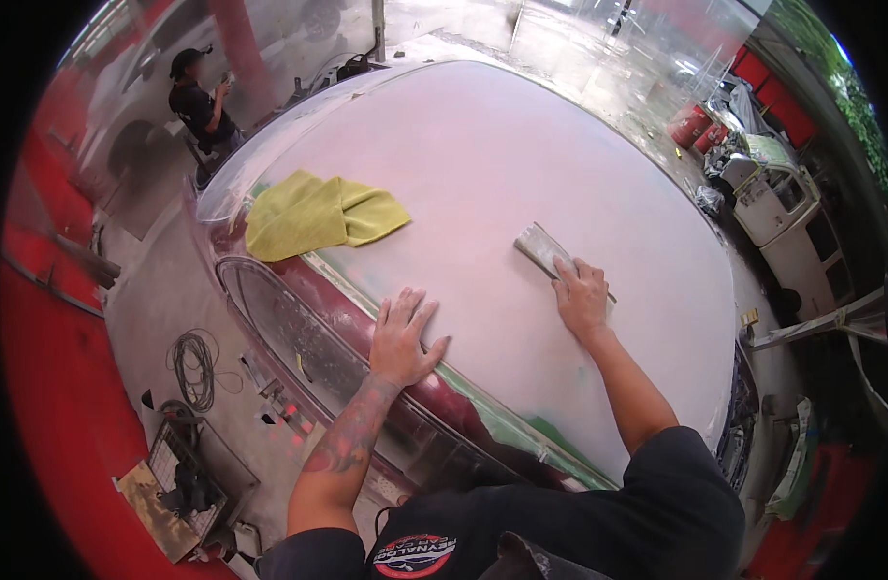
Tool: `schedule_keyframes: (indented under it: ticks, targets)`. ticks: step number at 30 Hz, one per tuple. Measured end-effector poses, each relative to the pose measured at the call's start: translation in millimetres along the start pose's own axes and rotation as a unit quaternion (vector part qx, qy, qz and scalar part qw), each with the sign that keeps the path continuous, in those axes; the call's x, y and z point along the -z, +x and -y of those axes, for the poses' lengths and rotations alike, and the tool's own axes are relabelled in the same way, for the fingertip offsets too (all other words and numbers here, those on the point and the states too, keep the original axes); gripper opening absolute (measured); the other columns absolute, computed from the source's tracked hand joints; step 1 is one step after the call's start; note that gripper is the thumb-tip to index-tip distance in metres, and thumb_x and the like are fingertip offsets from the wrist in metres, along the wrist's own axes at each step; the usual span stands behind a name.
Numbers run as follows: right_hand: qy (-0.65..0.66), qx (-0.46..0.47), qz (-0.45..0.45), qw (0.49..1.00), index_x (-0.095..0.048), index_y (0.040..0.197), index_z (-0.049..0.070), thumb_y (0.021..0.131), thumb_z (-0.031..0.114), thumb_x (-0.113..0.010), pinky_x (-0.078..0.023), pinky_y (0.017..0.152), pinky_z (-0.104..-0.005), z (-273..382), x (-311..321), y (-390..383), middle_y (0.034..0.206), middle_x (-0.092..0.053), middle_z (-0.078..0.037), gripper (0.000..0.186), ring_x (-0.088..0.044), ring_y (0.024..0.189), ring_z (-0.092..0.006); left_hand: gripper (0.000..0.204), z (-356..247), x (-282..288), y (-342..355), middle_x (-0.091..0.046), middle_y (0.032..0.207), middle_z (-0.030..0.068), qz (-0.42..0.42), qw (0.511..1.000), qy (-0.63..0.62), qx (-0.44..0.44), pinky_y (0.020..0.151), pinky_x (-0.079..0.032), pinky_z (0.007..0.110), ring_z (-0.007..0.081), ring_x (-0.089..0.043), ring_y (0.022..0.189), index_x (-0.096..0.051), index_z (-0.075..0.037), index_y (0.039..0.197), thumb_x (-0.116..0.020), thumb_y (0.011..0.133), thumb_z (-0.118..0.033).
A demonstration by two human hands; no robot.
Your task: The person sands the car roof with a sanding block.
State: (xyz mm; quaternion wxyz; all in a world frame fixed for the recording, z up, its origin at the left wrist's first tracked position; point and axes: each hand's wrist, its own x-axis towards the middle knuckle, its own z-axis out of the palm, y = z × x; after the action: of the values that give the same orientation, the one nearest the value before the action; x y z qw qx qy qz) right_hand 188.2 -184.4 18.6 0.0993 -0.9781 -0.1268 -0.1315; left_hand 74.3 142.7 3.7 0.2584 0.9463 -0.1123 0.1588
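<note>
Before me spreads a car roof (pixel 482 155), coated in dusty pinkish-white primer, with dark red paint and green patches along its near edge. My right hand (pixel 583 298) grips a long, narrow sanding block (pixel 540 246) that lies against the primed surface right of the middle. My left hand (pixel 402 338) rests flat on the roof's near edge, fingers spread, holding nothing. Farther left, a crumpled yellow-green cloth (pixel 318 215) lies over the roof edge above the side window (pixel 279 300). The underside of the block is hidden.
Another person (pixel 202 106) stands beyond the car at the far left. A coiled cable (pixel 194 369) and a wire-mesh cart (pixel 188 483) are on the floor at left. To the right stand a white vehicle cab or door part (pixel 782 208) and red drums (pixel 690 126).
</note>
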Motion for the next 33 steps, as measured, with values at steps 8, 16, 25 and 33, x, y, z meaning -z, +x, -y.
schedule_keyframes:
  ticks: [8,16,25,33]
  targets:
    - [0.037,0.095,0.057,0.993,-0.063,0.134,0.022,0.082,0.017,-0.073,-0.041,0.098,-0.052,46.9,53.0,-154.5,0.133,-0.054,-0.022,0.054,-0.05,0.115,-0.0414,0.059,-4.0,4.1,3.2,-0.05,0.146,0.0161,0.015,0.999,0.021,0.02,0.119,-0.026,0.056,0.0343,-0.04,0.143,-0.06,-0.011,0.133,-0.072,0.086,-0.043]
    - [-0.03,-0.002,0.039,0.999,-0.059,0.139,0.024,0.093,0.025,-0.064,-0.047,0.094,-0.0518,-35.0,1.6,81.4,0.128,-0.058,-0.02,0.046,-0.053,0.115,-0.04,0.056,-8.3,8.8,2.0,-0.051,0.145,0.0163,0.008,1.0,-0.007,0.011,0.118,-0.027,0.057,0.0359,-0.042,0.142,-0.063,-0.01,0.13,-0.074,0.084,-0.04]
    - [-0.044,-0.017,0.035,0.998,-0.061,0.138,0.026,0.093,0.026,-0.065,-0.048,0.094,-0.0495,-3.4,-1.2,38.2,0.134,-0.058,-0.017,0.046,-0.053,0.113,-0.0382,0.055,-0.2,-1.3,0.4,-0.051,0.145,0.0156,-0.007,1.0,-0.006,0.0,0.119,-0.026,0.056,0.0344,-0.041,0.143,-0.063,-0.011,0.129,-0.072,0.085,-0.042]
    - [0.01,0.083,-0.011,0.996,-0.066,0.13,0.022,0.081,0.017,-0.073,-0.043,0.095,-0.0506,53.1,55.7,-163.9,0.129,-0.057,-0.019,0.05,-0.052,0.112,-0.0391,0.056,-5.2,2.8,7.9,-0.05,0.145,0.016,0.007,1.0,0.002,0.013,0.12,-0.025,0.055,0.0334,-0.039,0.144,-0.063,-0.011,0.129,-0.073,0.085,-0.043]
